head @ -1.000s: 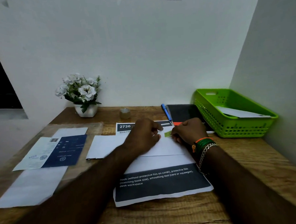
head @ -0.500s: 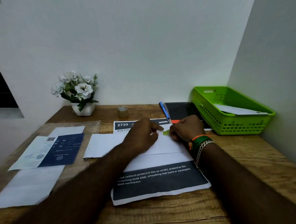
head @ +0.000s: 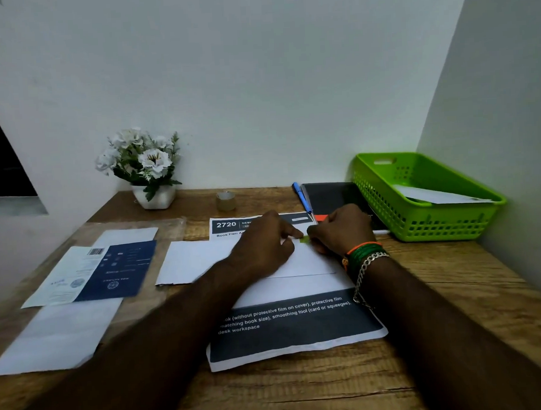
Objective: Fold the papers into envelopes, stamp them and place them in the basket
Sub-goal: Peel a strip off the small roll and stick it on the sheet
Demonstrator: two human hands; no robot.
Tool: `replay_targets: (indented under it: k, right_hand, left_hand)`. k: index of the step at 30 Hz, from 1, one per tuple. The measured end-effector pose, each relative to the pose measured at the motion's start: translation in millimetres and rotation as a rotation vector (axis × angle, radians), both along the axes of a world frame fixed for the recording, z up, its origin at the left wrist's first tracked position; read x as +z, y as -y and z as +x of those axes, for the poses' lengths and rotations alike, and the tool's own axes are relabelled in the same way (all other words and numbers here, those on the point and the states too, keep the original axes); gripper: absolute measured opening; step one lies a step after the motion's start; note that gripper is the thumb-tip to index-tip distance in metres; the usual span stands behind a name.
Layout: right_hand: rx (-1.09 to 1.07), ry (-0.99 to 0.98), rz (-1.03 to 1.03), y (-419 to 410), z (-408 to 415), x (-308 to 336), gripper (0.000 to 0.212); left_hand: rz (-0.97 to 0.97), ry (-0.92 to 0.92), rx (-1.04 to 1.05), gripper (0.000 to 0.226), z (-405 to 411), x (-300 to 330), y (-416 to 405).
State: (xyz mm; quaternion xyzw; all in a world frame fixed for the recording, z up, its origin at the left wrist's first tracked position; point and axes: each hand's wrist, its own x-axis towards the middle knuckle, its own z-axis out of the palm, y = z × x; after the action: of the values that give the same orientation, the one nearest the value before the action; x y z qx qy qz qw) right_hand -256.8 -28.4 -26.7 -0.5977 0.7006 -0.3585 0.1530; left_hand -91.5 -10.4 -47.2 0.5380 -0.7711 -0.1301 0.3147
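I pin the folded white paper envelope point(head: 300, 259) mid-worktop with my left hand point(head: 262, 246); right hand point(head: 339, 229) pinches the small green stamp point(head: 304, 240) at twelve o'clock. I'd press flat, square.

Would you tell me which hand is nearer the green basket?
Right. The right hand lies on the white paper just left of the basket; the left hand lies further left, beyond it.

Small home or office desk nook: wooden surface point(head: 455, 289) in white-walled corner, scattered papers point(head: 50, 338), pen point(head: 302, 197), notebook point(head: 334, 195), tape roll point(head: 225, 201), potted flowers point(head: 145, 167), green basket point(head: 420, 209).
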Motion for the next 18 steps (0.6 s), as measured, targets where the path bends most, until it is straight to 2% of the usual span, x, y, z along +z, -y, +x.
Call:
replay_targets:
  k: [2, 6, 9, 13, 18]
  right_hand:
    - [0.016, -0.043, -0.002, -0.4, 0.0, -1.1, 0.029]
    - [-0.003, 0.006, 0.050, -0.7, -3.9, -0.1, 0.032]
    - [0.019, 0.144, 0.082, -0.5, -10.2, 0.2, 0.020]
    - [0.031, 0.332, 0.022, 0.6, -24.9, 4.5, 0.030]
    - [0.084, 0.206, 0.010, 2.2, -22.4, 0.2, 0.030]
  left_hand:
    - [-0.007, 0.003, -0.005, 0.030, -0.5, 0.7, -0.2]
    - [-0.017, 0.013, -0.009, 0.030, -1.2, 1.3, -0.4]
    - [-0.024, -0.010, -0.016, 0.029, 0.0, -0.2, 0.0]
    - [-0.026, -0.010, -0.023, 0.028, 3.2, -2.6, 2.5]
    - [-0.021, -0.025, -0.022, 0.027, 3.7, -2.7, 2.1]
